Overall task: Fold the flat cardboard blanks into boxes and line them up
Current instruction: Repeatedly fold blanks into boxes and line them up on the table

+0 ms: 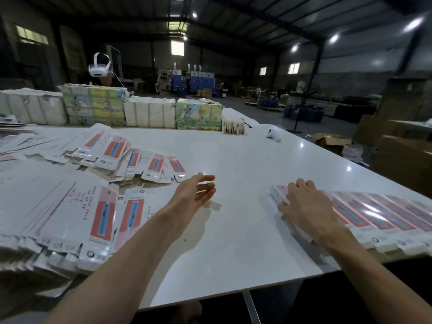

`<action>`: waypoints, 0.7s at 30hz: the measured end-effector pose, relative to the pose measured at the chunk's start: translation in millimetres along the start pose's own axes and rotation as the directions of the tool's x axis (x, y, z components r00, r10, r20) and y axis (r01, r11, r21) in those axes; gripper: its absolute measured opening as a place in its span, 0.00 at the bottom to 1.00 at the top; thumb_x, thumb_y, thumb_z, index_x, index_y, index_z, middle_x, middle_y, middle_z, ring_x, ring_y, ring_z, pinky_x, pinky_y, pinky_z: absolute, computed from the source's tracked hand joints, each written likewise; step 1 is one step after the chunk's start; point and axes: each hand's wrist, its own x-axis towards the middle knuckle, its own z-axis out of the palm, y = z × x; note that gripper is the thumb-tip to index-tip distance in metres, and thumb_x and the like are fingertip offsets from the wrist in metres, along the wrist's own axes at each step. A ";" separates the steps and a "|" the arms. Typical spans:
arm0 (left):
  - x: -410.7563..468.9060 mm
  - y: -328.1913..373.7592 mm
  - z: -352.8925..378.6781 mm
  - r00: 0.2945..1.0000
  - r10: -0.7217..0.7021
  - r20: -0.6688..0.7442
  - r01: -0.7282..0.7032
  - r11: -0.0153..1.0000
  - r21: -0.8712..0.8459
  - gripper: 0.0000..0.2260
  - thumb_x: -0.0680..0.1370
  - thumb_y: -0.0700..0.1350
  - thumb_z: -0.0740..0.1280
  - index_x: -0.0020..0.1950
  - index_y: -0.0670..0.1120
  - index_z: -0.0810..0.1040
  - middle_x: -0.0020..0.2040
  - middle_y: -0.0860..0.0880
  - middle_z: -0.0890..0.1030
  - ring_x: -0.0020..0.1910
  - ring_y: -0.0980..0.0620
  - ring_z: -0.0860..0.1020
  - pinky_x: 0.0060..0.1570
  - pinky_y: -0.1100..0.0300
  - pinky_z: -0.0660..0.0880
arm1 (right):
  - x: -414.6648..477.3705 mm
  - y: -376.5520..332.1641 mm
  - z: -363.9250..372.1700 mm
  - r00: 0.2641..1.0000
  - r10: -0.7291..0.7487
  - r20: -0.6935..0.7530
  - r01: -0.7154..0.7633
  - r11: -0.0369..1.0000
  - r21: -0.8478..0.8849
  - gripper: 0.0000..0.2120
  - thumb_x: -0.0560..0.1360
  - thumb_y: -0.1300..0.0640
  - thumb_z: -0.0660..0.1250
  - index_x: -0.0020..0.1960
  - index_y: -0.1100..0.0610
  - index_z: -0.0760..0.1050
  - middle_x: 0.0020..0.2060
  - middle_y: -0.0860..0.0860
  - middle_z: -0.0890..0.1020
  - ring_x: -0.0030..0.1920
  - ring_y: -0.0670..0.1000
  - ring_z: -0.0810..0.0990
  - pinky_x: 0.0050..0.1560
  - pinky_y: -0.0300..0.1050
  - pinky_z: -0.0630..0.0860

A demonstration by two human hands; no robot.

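A row of folded white-and-red boxes [378, 213] lies side by side along the right of the white table [233, 230]. My right hand [304, 204] rests flat on the leftmost box [279, 194] of that row, fingers spread over it. My left hand [198, 190] hovers above the table's middle with fingers loosely extended and holds nothing. Flat blanks with a red panel and a blue toothbrush picture lie in a thick stack [58, 220] at the near left. More blanks are scattered in a loose heap [131, 157] behind my left hand.
Wrapped bundles of printed packs [93, 106] and white packs [149, 113] stand along the table's far edge, with a white headset [100, 66] behind them. A small white controller [273, 134] lies far right. Brown cartons [402, 155] sit on the floor right of the table.
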 end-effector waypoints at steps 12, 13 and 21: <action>-7.4 0.3 8.7 0.997 0.080 -0.003 -0.079 0.982 0.170 0.18 0.88 0.50 0.60 0.57 0.41 0.86 0.41 0.44 0.83 0.40 0.50 0.83 0.45 0.59 0.83 | 35.0 -60.9 -20.1 0.990 -0.081 -0.112 0.095 0.988 0.122 0.08 0.83 0.50 0.62 0.58 0.54 0.73 0.51 0.51 0.79 0.49 0.54 0.78 0.48 0.50 0.73; -6.5 0.5 8.1 0.994 0.104 -0.022 -0.098 0.981 0.170 0.19 0.88 0.52 0.59 0.55 0.43 0.86 0.37 0.46 0.82 0.35 0.51 0.81 0.40 0.59 0.79 | 41.5 -77.8 -19.1 0.987 -0.095 -0.129 0.118 0.974 0.191 0.07 0.83 0.52 0.62 0.56 0.55 0.73 0.49 0.52 0.80 0.46 0.56 0.79 0.45 0.50 0.73; -9.9 0.9 8.1 0.930 0.365 -0.027 -0.297 0.796 0.527 0.20 0.86 0.55 0.60 0.42 0.46 0.82 0.31 0.51 0.77 0.31 0.54 0.73 0.32 0.60 0.73 | 49.2 -138.3 27.2 0.972 -0.200 -0.124 0.235 0.834 0.500 0.09 0.82 0.56 0.59 0.57 0.53 0.76 0.40 0.51 0.82 0.41 0.57 0.79 0.41 0.49 0.72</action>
